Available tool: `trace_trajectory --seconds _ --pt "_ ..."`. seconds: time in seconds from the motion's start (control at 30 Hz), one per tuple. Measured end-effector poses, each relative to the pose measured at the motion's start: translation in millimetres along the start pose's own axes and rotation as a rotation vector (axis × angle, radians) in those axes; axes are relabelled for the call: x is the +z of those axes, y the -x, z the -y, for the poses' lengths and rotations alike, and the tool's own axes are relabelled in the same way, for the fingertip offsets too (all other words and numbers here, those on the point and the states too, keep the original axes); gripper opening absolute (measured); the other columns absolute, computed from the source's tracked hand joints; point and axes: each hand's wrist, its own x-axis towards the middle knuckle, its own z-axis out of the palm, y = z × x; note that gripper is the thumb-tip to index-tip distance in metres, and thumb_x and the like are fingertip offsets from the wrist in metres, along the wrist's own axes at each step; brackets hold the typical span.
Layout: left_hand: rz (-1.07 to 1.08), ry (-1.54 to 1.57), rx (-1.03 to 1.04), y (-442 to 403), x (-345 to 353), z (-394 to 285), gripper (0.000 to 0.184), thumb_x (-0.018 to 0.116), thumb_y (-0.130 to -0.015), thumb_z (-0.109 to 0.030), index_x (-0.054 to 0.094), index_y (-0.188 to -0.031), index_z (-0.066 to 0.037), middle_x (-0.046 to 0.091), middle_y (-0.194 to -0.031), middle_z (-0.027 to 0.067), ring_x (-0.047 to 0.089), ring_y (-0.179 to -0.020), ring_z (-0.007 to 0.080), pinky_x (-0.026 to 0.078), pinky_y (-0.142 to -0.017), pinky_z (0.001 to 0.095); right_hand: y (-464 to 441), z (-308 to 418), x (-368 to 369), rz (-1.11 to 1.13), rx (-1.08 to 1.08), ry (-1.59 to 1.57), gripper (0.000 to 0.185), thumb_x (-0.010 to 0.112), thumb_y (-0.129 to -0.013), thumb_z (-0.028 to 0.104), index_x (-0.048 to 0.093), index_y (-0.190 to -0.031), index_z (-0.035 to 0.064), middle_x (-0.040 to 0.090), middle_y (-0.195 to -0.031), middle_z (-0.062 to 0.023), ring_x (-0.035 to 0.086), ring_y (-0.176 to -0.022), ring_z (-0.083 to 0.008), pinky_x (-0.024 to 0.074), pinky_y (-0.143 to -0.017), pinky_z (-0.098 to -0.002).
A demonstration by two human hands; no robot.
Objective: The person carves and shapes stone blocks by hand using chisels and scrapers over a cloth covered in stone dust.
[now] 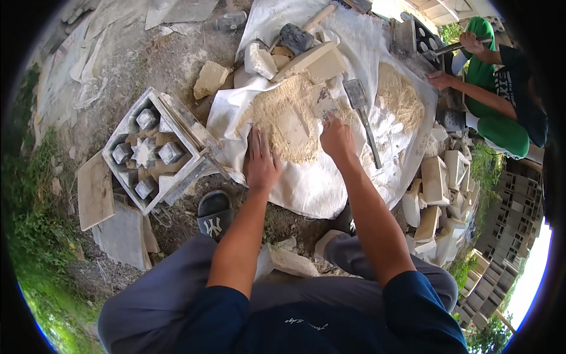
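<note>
My left hand (262,162) lies flat, fingers extended, at the near-left edge of a pile of tan powder (271,112) on a white sheet (318,192). My right hand (338,137) is closed at the pile's right side. Just beyond its fingers is a flat greyish patch (323,105), perhaps a blade; what the fingers hold is not clear. Between the hands, a pale flat slab (292,128) shows partly through the powder. A mallet (355,94) with a dark head and long handle rests to the right of my right hand.
At left stands a square metal mould (144,152) with a star centre, beside flat boards (96,192). Stone chunks (318,62) and a black-headed hammer (296,38) lie behind the powder. Cut blocks (435,180) are piled at right. Another person (501,88) holds a tool at upper right.
</note>
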Motion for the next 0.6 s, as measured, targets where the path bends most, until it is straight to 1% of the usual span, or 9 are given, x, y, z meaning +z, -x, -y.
trace_trajectory --seconds 0.03,0.13,0.2,0.27,0.33,0.4,0.47,0.53,0.6 --pt "-0.011 0.004 0.011 0.2 0.5 0.5 0.070 0.046 -0.106 -0.034 0.020 -0.165 -0.006 0.019 -0.170 0.0218 0.028 -0.154 0.0427 0.035 -0.123 0.0490 4.0 1.9 4.4 -0.005 -0.018 -0.012 0.045 0.051 -0.104 0.023 0.057 -0.147 0.0104 0.072 -0.107 -0.0320 0.070 -0.102 -0.0479 0.0545 -0.090 -0.0548" --pt "0.001 0.006 0.006 0.1 -3.1 -1.0 0.070 0.047 -0.106 -0.033 0.019 -0.165 -0.008 0.018 -0.171 0.0214 0.028 -0.154 0.0431 0.036 -0.123 0.0494 22.5 -6.1 8.9 0.054 -0.079 -0.047 0.043 0.052 -0.105 0.024 0.059 -0.146 0.0119 0.072 -0.106 -0.0306 0.070 -0.100 -0.0486 0.0540 -0.089 -0.0556" --pt "0.030 0.009 -0.012 3.7 -4.1 -4.6 0.070 0.047 -0.105 -0.033 0.019 -0.166 -0.010 0.018 -0.171 0.0212 0.027 -0.154 0.0433 0.035 -0.123 0.0495 38.9 -12.9 8.4 0.067 -0.122 -0.029 0.042 0.054 -0.104 0.025 0.060 -0.145 0.0156 0.073 -0.104 -0.0285 0.070 -0.098 -0.0487 0.0543 -0.088 -0.0554" --pt "0.010 0.030 -0.024 2.2 -4.5 -4.7 0.068 0.048 -0.105 -0.029 0.023 -0.165 -0.010 0.022 -0.170 0.0207 0.032 -0.152 0.0432 0.034 -0.122 0.0503 47.6 -17.4 3.6 0.141 -0.217 0.009 0.042 0.055 -0.104 0.025 0.060 -0.145 0.0192 0.074 -0.105 -0.0259 0.070 -0.098 -0.0473 0.0550 -0.087 -0.0543" --pt "-0.009 0.043 -0.009 0.8 -4.0 -3.5 0.068 0.048 -0.105 -0.029 0.023 -0.165 -0.010 0.022 -0.170 0.0206 0.032 -0.152 0.0431 0.034 -0.122 0.0504 46.0 -18.7 1.8 0.096 -0.232 -0.007 0.043 0.055 -0.104 0.025 0.059 -0.146 0.0168 0.074 -0.105 -0.0255 0.071 -0.099 -0.0459 0.0556 -0.087 -0.0527" --pt "-0.022 0.055 -0.003 4.6 -3.6 -2.9 0.068 0.048 -0.105 -0.029 0.023 -0.165 -0.010 0.023 -0.170 0.0205 0.032 -0.152 0.0431 0.034 -0.122 0.0506 30.5 -16.1 0.2 -0.056 -0.150 -0.115 0.044 0.055 -0.104 0.025 0.059 -0.147 0.0146 0.074 -0.109 -0.0246 0.071 -0.100 -0.0450 0.0556 -0.089 -0.0519" --pt "0.006 0.034 0.003 1.9 -4.8 -2.3 0.070 0.048 -0.105 -0.031 0.020 -0.165 -0.011 0.018 -0.171 0.0209 0.028 -0.154 0.0429 0.036 -0.123 0.0499 11.7 -6.6 -8.5 -0.023 -0.097 -0.082 0.047 0.055 -0.102 0.021 0.057 -0.147 0.0116 0.074 -0.110 -0.0258 0.071 -0.101 -0.0457 0.0556 -0.090 -0.0516" --pt "-0.015 0.034 0.008 1.4 -6.6 -3.8 0.069 0.049 -0.104 -0.030 0.024 -0.164 -0.009 0.022 -0.169 0.0224 0.031 -0.153 0.0436 0.035 -0.122 0.0503 1.9 5.2 -13.7 0.084 -0.006 -0.080 0.043 0.055 -0.099 0.017 0.061 -0.140 0.0043 0.072 -0.112 -0.0294 0.070 -0.105 -0.0465 0.0551 -0.092 -0.0513" --pt "-0.038 0.041 0.005 1.1 -4.9 -6.4 0.068 0.050 -0.104 -0.028 0.027 -0.164 -0.007 0.026 -0.167 0.0238 0.033 -0.151 0.0444 0.035 -0.122 0.0507 3.6 22.6 -8.9 0.178 0.053 -0.097 0.032 0.056 -0.097 0.016 0.066 -0.119 -0.0049 0.069 -0.115 -0.0344 0.067 -0.110 -0.0486 0.0535 -0.095 -0.0534"
